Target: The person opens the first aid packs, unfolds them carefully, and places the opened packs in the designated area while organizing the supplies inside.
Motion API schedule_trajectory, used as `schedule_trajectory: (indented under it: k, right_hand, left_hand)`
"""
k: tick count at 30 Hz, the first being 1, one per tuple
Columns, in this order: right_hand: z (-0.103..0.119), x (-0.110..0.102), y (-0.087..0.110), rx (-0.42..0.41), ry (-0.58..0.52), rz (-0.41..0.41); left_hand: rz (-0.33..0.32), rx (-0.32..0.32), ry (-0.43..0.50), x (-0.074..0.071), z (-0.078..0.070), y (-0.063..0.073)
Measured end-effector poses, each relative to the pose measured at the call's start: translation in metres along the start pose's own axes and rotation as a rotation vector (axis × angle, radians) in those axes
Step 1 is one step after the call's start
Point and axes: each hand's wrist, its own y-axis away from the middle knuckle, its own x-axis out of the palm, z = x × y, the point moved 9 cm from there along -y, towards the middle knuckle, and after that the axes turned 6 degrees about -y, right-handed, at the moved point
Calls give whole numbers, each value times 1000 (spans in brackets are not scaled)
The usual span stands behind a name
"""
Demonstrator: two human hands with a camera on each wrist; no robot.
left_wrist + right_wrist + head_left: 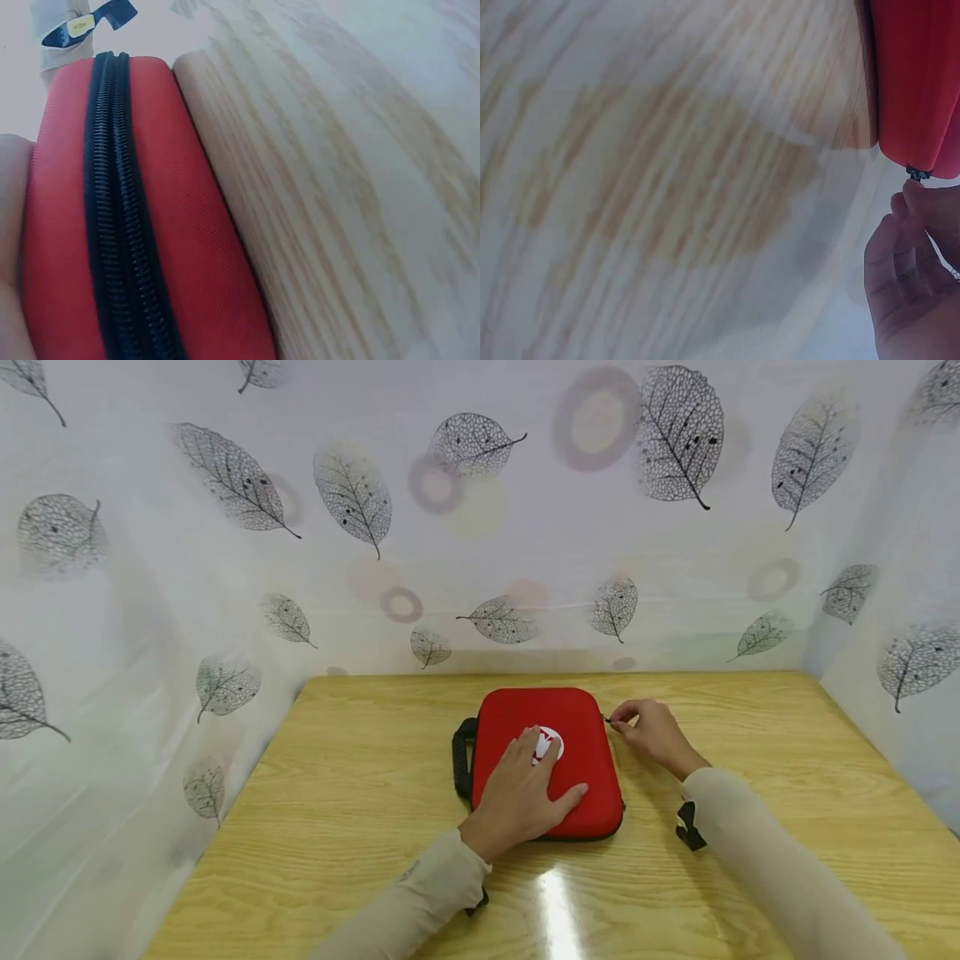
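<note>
One red, rounded-rectangular case of fabric-like material (583,752) lies flat on the table, toward its far side. Along its side, two rows of black zipper teeth (124,187) are running; whether they are joined, I cannot tell. A small black zipper pull (607,719) sticks out at the right side of the case, near its far corner. The right hand (652,733) pinches this pull between thumb and finger. The left hand (517,797) rests on the lid with its fingers spread, and it partly covers a round white emblem (551,732). The two hands are apart from each other. On the left side of the case there is a black carrying handle (461,768), which no hand touches. Both arms wear beige sleeves (765,843), with a black strap (688,827) near the wrist. The table (360,777) has a light yellow wood grain, and a white reflection (557,910) shines near its front. Behind stands a whitish curtain (525,552), printed with dark skeleton leaves and pale rings.
</note>
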Motion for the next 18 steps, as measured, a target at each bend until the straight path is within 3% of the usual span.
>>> schedule_trajectory:
  k: [6,18]
  right_hand:
    - [8,-3,3,4,31,25]
    - [38,-20,12,-2,10,74]
  left_hand:
    - [16,-19,128,-12,10,7]
    - [-113,-94,207,-54,54,47]
